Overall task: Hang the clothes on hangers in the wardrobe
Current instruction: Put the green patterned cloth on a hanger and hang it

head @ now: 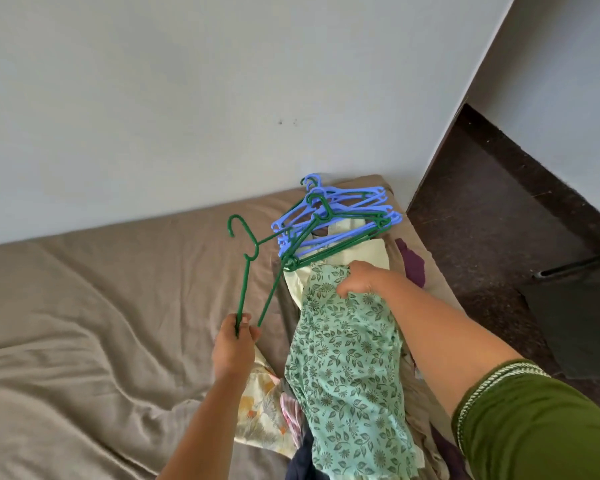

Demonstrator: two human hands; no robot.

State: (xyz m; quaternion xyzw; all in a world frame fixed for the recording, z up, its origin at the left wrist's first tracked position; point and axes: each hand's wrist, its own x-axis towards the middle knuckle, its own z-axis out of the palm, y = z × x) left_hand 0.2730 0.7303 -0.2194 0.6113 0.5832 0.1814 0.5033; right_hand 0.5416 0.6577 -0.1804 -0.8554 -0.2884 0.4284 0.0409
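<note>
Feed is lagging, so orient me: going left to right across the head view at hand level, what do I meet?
Brown bedsheet → left hand holding a green hanger → right hand gripping the green floral garment → dark floor.

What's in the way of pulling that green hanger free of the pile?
The green hanger held by the left hand has its far end caught in the pile of blue and green hangers resting on the clothes. The right hand grips the floral garment beside them.

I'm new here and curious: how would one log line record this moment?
left hand grips green hanger | right hand grips floral garment | bed
</note>
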